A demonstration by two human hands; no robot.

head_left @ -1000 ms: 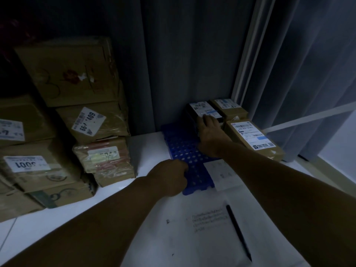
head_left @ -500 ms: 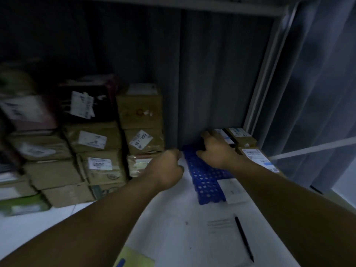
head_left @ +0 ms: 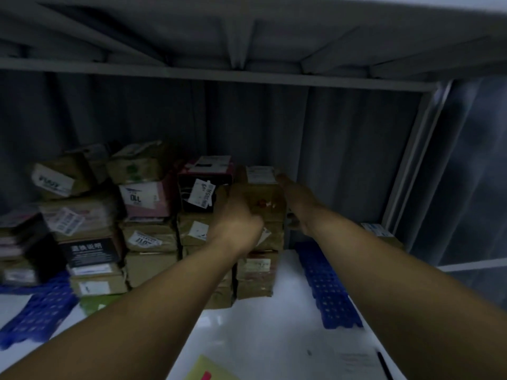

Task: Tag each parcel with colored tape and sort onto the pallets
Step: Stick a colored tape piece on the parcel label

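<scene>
Both hands are up at the top parcel (head_left: 262,200) of the stack (head_left: 255,272).
On the head view I see the right hand (head_left: 297,205) with fingers straight along the parcel's right side. The left hand (head_left: 237,224) is curled at its front face, too blurred for me to tell whether it grips. The stack stands on the white table (head_left: 260,325), near a blue pallet (head_left: 326,292) on its right.

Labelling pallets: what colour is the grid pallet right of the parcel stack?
The pallet is blue; head view shows it best.
</scene>
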